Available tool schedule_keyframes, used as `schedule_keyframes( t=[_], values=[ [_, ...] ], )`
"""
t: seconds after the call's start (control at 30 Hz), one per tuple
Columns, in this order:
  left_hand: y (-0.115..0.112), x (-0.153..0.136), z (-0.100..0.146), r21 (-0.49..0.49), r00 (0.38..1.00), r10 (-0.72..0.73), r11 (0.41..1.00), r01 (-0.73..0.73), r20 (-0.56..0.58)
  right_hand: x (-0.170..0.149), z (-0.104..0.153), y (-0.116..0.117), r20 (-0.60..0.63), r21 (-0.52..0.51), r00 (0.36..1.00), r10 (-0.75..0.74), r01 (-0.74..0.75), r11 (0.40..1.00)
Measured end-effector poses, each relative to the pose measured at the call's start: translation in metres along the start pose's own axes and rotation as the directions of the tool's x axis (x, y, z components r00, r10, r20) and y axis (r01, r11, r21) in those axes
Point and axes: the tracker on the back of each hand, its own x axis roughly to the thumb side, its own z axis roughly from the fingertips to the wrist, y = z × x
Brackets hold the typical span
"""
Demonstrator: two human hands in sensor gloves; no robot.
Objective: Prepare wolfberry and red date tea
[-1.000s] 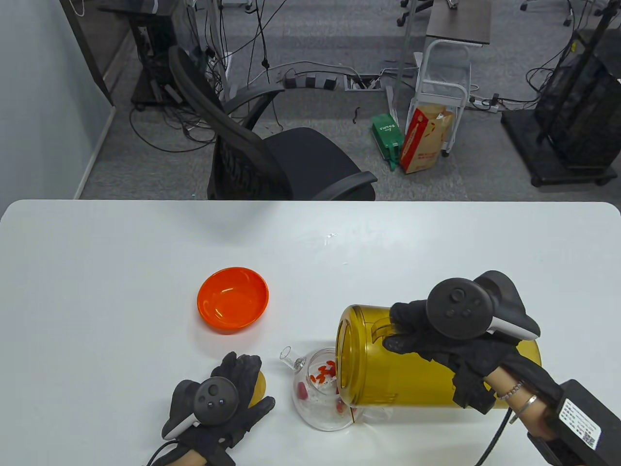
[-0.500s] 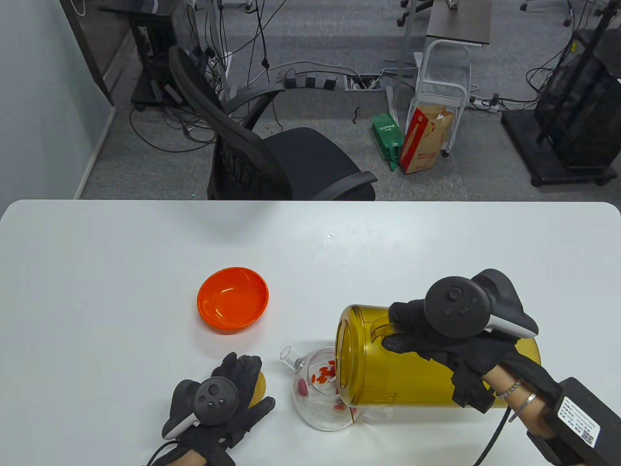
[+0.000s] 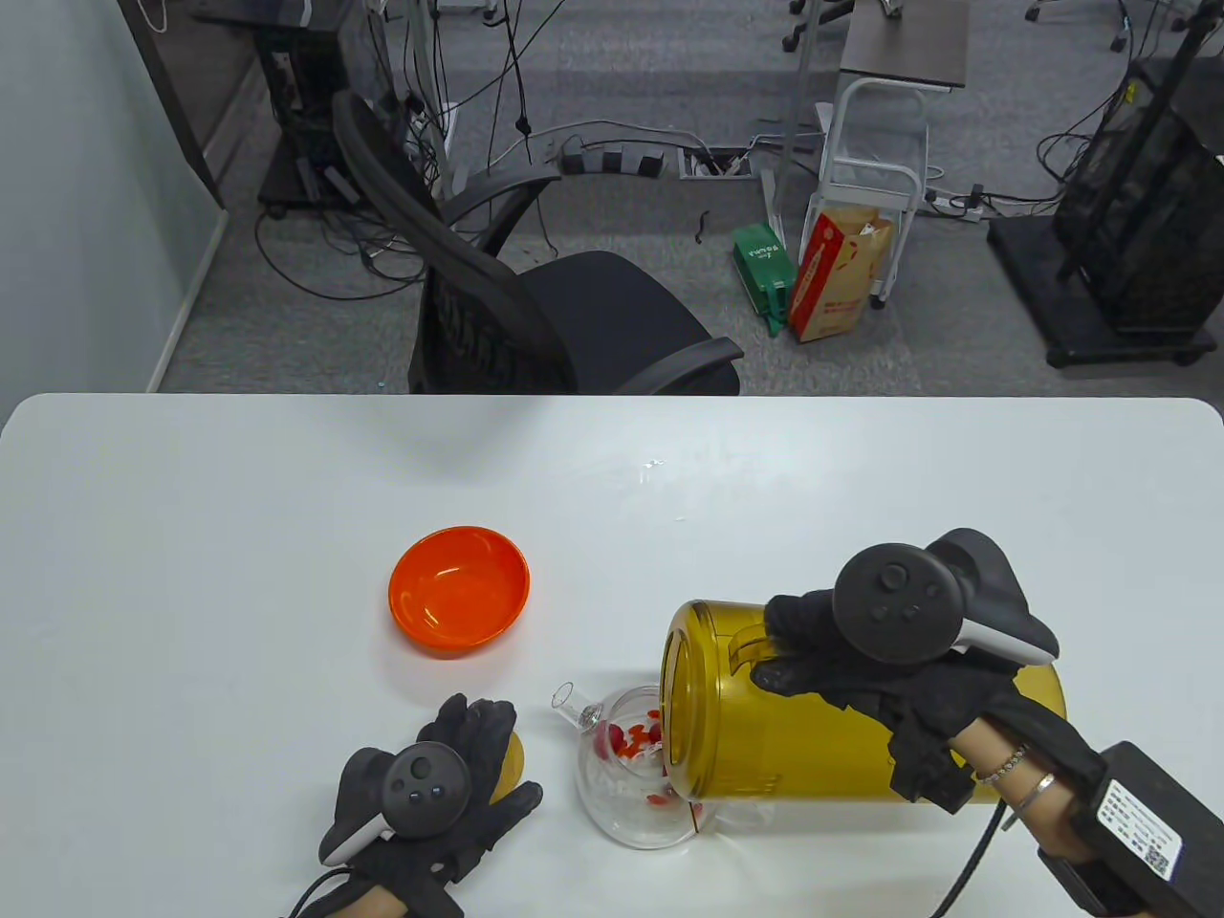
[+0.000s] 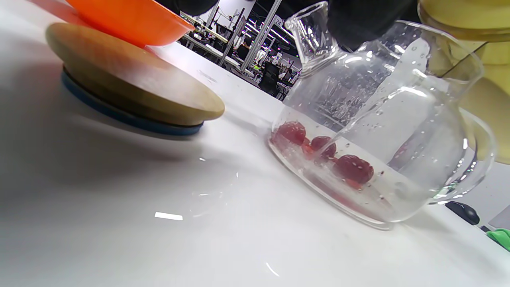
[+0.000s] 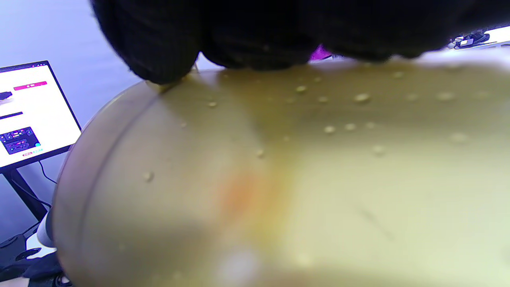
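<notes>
The right hand [image 3: 865, 660] grips the handle of the amber pitcher [image 3: 813, 727], tipped on its side with its mouth over the glass teapot [image 3: 631, 775] at the table's [image 3: 191, 535] near edge. Pour slowly (the spout sits close). The left hand [image 3: 435, 798] rests spread on the wooden lid [image 4: 127, 89]. One pitcher, one teapot, one lid, one orange bowl [image 3: 459, 588].

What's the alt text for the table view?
The right hand tips a yellow pitcher on its side over a glass teapot holding red dates and wolfberries. The left hand rests on a wooden lid; an orange bowl sits behind.
</notes>
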Motion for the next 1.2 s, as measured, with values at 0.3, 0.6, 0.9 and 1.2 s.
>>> schedule_keyframes(
  t=[0.3, 0.6, 0.9, 1.2],
  values=[
    [-0.0001, 0.0002, 0.0001, -0.001, 1.0, 0.0, 1.0, 0.0, 0.0, 0.0004, 0.0, 0.0, 0.001, 0.001, 1.0, 0.001, -0.001, 1.0],
    [-0.0002, 0.0002, 0.0001, -0.002, 1.0, 0.0, 1.0, 0.0, 0.001, 0.0012, 0.0, 0.0002, 0.002, 0.003, 1.0, 0.001, -0.002, 1.0],
    [-0.0001, 0.0002, 0.0, -0.003, 1.0, 0.002, 1.0, -0.002, 0.002, 0.0021, -0.0005, -0.0002, 0.001, 0.007, 1.0, 0.005, -0.005, 1.0],
    [-0.0001, 0.0002, -0.0001, -0.002, 1.0, 0.001, 1.0, -0.001, 0.003, 0.0027, -0.0005, -0.0007, -0.001, 0.009, 1.0, 0.007, -0.007, 1.0]
  ],
)
